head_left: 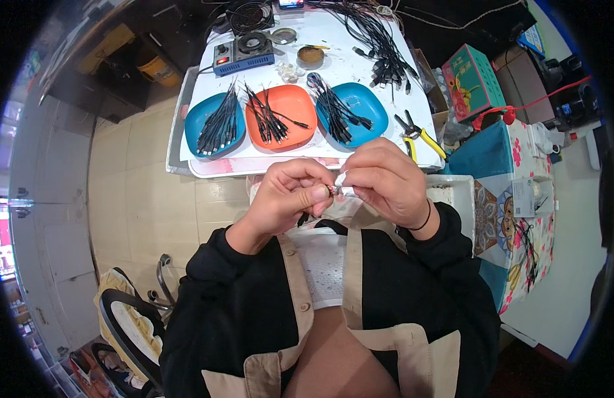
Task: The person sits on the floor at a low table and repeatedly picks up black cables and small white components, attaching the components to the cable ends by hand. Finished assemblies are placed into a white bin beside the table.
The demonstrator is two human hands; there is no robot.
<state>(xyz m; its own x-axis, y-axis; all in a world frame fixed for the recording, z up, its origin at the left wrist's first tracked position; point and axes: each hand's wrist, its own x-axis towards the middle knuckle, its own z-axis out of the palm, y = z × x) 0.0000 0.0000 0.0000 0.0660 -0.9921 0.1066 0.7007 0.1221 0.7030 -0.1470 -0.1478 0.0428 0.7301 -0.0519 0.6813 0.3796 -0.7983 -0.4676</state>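
Observation:
My left hand (280,199) and my right hand (389,184) meet in front of my chest, fingertips almost touching. In the left, thumb and forefinger pinch a thin black cable (303,218), its reddish wire end poking out toward the right hand. White wrapping covers the right hand's thumb and finger tips, which are closed on that wire end. Past my hands stand a left blue tray (193,119), an orange tray (297,98) and a right blue tray (372,114), each with short black cables that have plugs at one end.
Yellow-handled wire strippers (421,136) lie right of the trays on the white table (287,18). Behind the trays are a blue heating device (244,61), a round tin (311,57) and a black cable bundle (386,56). A chair (131,325) stands at left.

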